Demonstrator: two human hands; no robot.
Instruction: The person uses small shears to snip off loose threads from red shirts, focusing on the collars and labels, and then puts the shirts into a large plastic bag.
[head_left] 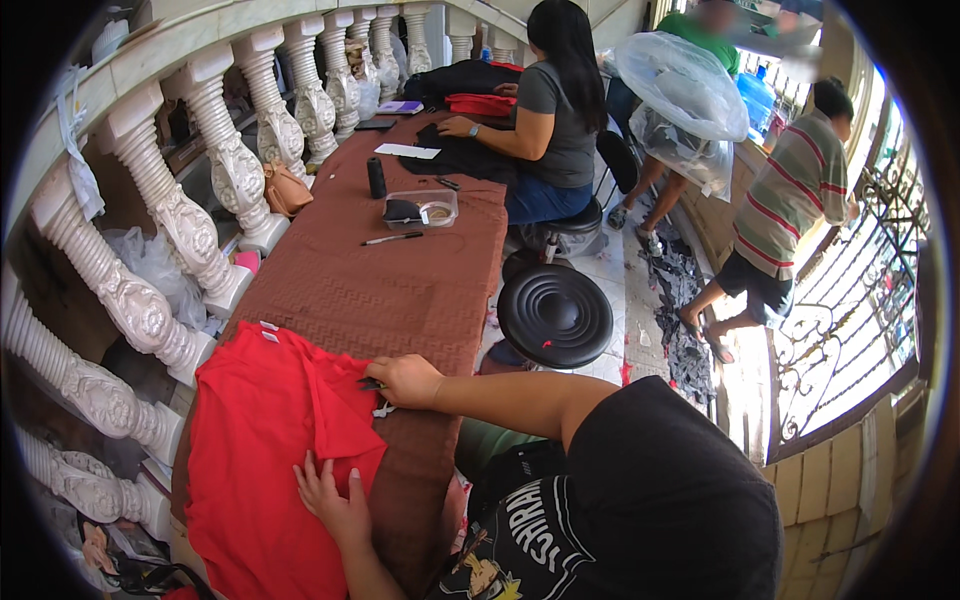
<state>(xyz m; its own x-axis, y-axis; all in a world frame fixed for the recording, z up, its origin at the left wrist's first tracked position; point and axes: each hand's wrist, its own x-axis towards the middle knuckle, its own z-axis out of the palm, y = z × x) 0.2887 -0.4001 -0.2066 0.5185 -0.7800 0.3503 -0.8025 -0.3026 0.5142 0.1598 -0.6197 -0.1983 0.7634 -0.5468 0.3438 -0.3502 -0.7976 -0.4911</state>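
A red garment (275, 440) lies spread over the near end of the table, with white tags (269, 332) at its far edge. My left hand (335, 505) rests on its lower right part, fingers spread flat. At the garment's right edge, my right hand (408, 381) is closed around a small dark tool (370, 384) that looks like thread snips; most of it is hidden in the palm. A small white scrap (384, 410) shows just below that hand.
The table has a brown cloth (400, 290). Farther along are a pen (392, 239), a clear plastic box (421, 210) and a black cylinder (376, 178). A person (560, 120) sits beyond, handling dark cloth. A black stool (555, 315) stands right; balusters (210, 170) line the left.
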